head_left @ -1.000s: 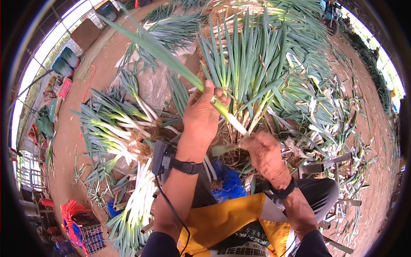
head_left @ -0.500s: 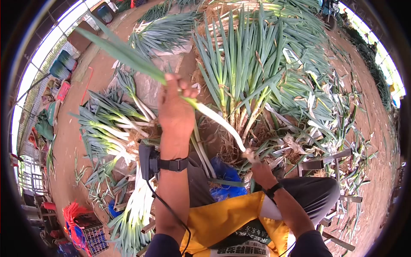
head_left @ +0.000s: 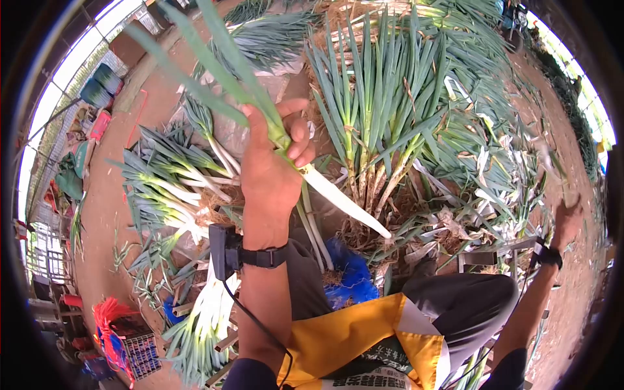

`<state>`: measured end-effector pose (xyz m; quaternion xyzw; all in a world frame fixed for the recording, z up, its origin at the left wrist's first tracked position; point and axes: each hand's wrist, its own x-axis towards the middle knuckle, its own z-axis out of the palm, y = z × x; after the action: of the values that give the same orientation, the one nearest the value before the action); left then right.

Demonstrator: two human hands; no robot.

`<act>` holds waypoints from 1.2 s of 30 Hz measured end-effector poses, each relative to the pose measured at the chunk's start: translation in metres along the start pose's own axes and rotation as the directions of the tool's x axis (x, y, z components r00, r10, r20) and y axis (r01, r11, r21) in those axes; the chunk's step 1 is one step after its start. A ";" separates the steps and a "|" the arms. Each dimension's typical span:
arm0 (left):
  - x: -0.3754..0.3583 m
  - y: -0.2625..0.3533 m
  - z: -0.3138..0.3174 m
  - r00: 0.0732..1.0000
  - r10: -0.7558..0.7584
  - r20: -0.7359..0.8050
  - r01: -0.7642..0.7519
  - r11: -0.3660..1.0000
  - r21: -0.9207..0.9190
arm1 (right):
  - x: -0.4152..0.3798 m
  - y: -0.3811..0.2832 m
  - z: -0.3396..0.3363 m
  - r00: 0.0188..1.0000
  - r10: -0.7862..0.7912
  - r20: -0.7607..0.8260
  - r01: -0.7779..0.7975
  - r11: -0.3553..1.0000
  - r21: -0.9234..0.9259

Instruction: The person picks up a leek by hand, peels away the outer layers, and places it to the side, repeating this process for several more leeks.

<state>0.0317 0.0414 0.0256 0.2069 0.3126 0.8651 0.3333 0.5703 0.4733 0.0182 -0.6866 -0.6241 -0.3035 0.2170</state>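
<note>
My left hand (head_left: 276,153) is closed around a green onion (head_left: 344,203); its leaves spread to the upper left and its bare white end points down to the right. Off at the right side, my right hand (head_left: 567,218) is stretched out away from the onion, blurred by motion. A blurred pale scrap (head_left: 549,162) is in the air just above it. Beyond the held onion stands a bunch of unpeeled onions (head_left: 370,110) with brown roots. Left of my forearm lies a pile of onions with white stems (head_left: 175,195).
Loose leaves and peelings (head_left: 481,195) cover the ground at the right. More onions (head_left: 201,325) lie at the lower left, near a crate (head_left: 140,354) with red string. Blue plastic (head_left: 351,276) is by my knees. A metal frame (head_left: 481,259) stands right of them.
My right hand has left the onion's root end and swung far to the right. The onion's white end now shows in full. The fingers of my left hand have shifted around the stem.
</note>
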 end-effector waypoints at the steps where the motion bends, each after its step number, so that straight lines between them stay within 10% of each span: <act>1: 0.000 -0.001 0.004 0.999 -0.018 0.028 0.018 1.000 -0.012 | -0.004 -0.005 -0.036 0.996 0.069 -0.063 -0.070 0.998 -0.001; 4: -0.001 -0.010 0.016 0.994 -0.076 0.082 0.078 0.997 -0.014 | -0.042 0.015 -0.005 0.957 -0.291 0.018 0.177 0.630 0.756; 6: -0.005 -0.020 0.026 0.988 -0.134 0.073 0.134 0.991 -0.001 | -0.154 -0.081 -0.088 0.893 -0.450 -0.012 0.208 0.388 0.898; 7: -0.005 -0.025 0.030 0.984 -0.152 0.088 0.151 0.988 0.016 | -0.206 -0.127 -0.143 0.831 -0.488 0.267 -0.246 0.109 0.963; 8: -0.006 -0.032 0.031 0.980 -0.172 0.101 0.169 0.985 0.034 | -0.220 -0.156 -0.201 0.629 -0.696 0.346 -0.081 0.384 0.920; 11: -0.008 -0.045 0.037 0.973 -0.204 0.109 0.197 0.977 0.078 | -0.270 -0.213 -0.249 0.537 -0.839 0.087 -0.109 0.033 0.994; 14: -0.008 -0.048 0.040 0.971 -0.209 0.121 0.200 0.977 0.080 | -0.286 -0.250 -0.246 0.580 -0.807 -0.108 0.049 -0.097 0.994; 30: -0.012 -0.045 0.040 0.969 -0.193 0.155 0.165 0.970 0.176 | -0.298 -0.271 -0.238 0.526 -0.841 -0.126 0.066 -0.107 0.992; 36: -0.011 -0.044 0.040 0.954 -0.221 0.203 0.192 0.969 0.153 | -0.294 -0.260 -0.246 0.488 -0.862 0.133 -0.379 -0.072 0.922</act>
<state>0.0819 0.0750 0.0228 0.2884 0.3503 0.7749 0.4401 0.2667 0.1269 -0.0276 -0.1909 -0.7894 0.5334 0.2365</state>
